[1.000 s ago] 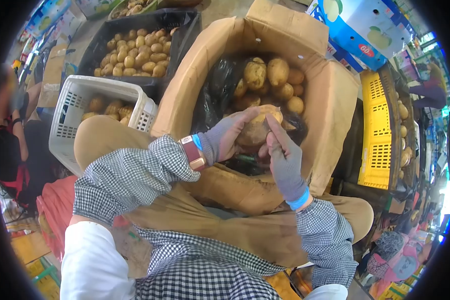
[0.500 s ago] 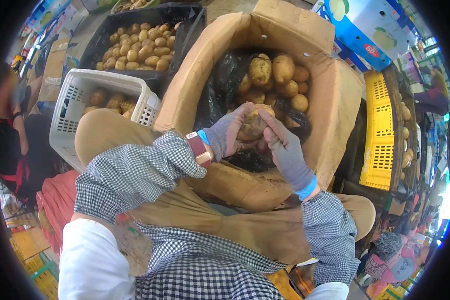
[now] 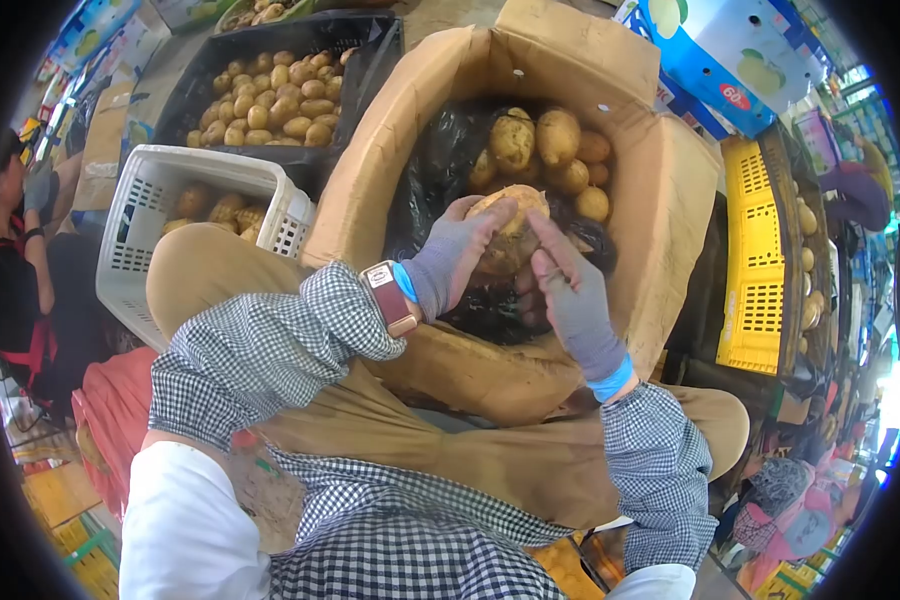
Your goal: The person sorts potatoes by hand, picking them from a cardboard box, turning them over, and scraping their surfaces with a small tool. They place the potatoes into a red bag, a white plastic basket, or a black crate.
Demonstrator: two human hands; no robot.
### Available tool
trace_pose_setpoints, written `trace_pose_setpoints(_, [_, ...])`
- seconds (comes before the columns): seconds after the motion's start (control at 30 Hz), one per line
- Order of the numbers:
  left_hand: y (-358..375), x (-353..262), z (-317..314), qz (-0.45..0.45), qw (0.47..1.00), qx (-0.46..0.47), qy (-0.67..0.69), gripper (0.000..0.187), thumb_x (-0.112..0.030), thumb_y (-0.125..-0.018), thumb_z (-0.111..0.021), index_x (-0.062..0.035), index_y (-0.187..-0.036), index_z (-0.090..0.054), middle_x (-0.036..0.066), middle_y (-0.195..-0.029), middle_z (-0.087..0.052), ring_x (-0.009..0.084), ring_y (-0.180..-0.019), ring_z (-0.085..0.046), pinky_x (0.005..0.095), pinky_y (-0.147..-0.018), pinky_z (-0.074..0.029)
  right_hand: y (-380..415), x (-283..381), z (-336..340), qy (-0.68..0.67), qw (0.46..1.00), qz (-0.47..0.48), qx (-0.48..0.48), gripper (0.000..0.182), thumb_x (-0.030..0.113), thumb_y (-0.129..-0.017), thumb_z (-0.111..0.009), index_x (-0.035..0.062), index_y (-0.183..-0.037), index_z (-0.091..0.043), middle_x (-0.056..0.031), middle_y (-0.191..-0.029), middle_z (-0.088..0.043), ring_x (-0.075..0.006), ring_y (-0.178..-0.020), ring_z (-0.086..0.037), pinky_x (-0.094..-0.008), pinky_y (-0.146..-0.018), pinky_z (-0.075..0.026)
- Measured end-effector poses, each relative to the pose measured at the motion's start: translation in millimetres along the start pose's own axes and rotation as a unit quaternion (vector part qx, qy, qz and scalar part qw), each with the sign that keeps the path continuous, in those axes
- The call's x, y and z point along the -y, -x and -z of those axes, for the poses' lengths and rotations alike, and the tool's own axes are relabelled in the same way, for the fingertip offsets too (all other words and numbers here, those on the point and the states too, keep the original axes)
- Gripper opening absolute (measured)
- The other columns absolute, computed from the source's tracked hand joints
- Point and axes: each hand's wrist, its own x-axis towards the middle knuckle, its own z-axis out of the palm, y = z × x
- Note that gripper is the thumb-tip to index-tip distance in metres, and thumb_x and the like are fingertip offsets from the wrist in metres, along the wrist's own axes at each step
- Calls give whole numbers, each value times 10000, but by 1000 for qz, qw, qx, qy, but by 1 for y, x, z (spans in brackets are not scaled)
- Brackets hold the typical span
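A large potato (image 3: 507,228) with dirt on its skin is held between my hands over the open cardboard box (image 3: 370,150). Gloved in grey, my left hand (image 3: 457,248) grips its left side with the thumb and fingers. My right hand (image 3: 573,290) touches its right side with the fingertips, some fingers partly hidden beneath. Inside the box, several potatoes (image 3: 557,137) lie on black plastic (image 3: 438,165), just beyond my hands.
A white crate (image 3: 135,225) with potatoes stands at the left, below a black crate (image 3: 185,95) of smaller potatoes. At the right is a yellow crate (image 3: 755,260); a blue carton (image 3: 705,60) sits behind. Another person (image 3: 20,290) is at the far left.
The potato appears turned, showing a paler upper surface. My left hand's fingers have shifted over its top, and my right hand has opened slightly. The whole view has moved a little.
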Motion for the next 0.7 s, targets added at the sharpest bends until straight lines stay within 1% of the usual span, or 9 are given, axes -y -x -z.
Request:
trace_pose_setpoints(0.1, [-6,7,6,-25,999,-4,-28,477,-380,-941,-551,-67,-1290,-463,77,-1095,-592,167,-953,-613,361,-805,-537,-2,-11,-6,-57,998,-16,20,421,181,-1007,-448,190,-1427,-423,1,-791,-556,-59,-602,-496,-198,-549,-454])
trace_pose_setpoints(0.23, [-1,11,7,17,998,-60,-17,464,-389,-961,-500,-62,-1289,-461,77,-1086,-597,170,-933,-622,363,-785,-540,-4,-16,-8,12,999,-34,13,402,160,-1004,-448,220,-1401,-466,3,-776,-555,-61,-630,-518,-200,-567,-469])
trace_pose_setpoints(0.3, [-6,18,19,27,998,57,29,424,-406,-974,-443,-68,-1222,-504,74,-1005,-626,179,-865,-640,360,-755,-545,-6,-17,-8,28,999,-28,18,399,149,-1002,-444,226,-1391,-480,3,-773,-554,-62,-644,-526,-198,-578,-472])
trace_pose_setpoints(0.4, [-23,33,29,122,986,81,75,388,-415,-977,-401,-97,-1131,-560,62,-922,-652,190,-802,-652,370,-733,-546,-10,-33,-5,81,995,35,50,398,123,-993,-443,192,-1382,-493,5,-778,-560,-60,-656,-526,-187,-582,-461])
trace_pose_setpoints(0.43, [-20,27,27,123,986,81,75,388,-415,-977,-401,-97,-1131,-560,62,-922,-652,190,-802,-652,370,-733,-546,-15,-46,-7,190,960,200,41,400,106,-990,-436,177,-1379,-494,2,-780,-562,-59,-661,-519,-189,-589,-457])
trace_pose_setpoints(0.5, [-12,12,25,176,959,142,169,356,-425,-960,-436,-118,-1051,-592,49,-878,-663,199,-777,-656,376,-724,-547,-14,-58,-5,290,887,359,31,402,88,-987,-428,161,-1377,-496,0,-783,-565,-58,-665,-513,-190,-597,-453])
trace_pose_setpoints(0.53, [-7,4,22,175,960,142,167,356,-425,-960,-436,-118,-1051,-592,49,-878,-663,199,-777,-656,376,-724,-547,-8,-45,-11,208,944,256,26,399,92,-988,-436,155,-1378,-494,-8,-792,-571,-60,-671,-513,-195,-616,-457])
trace_pose_setpoints(0.6, [-2,-6,15,178,968,73,159,354,-444,-947,-464,-136,-1060,-595,36,-912,-658,187,-796,-654,367,-736,-549,-5,-29,-13,121,981,147,18,395,95,-990,-444,149,-1379,-491,-16,-801,-578,-62,-676,-512,-200,-635,-461])
trace_pose_setpoints(0.7, [-3,-1,9,159,963,99,193,351,-459,-942,-475,-168,-1103,-586,24,-956,-645,178,-840,-645,357,-735,-546,-13,-21,-3,-22,996,83,-12,406,151,-994,-491,164,-1399,-466,-6,-795,-581,-56,-676,-513,-196,-620,-462])
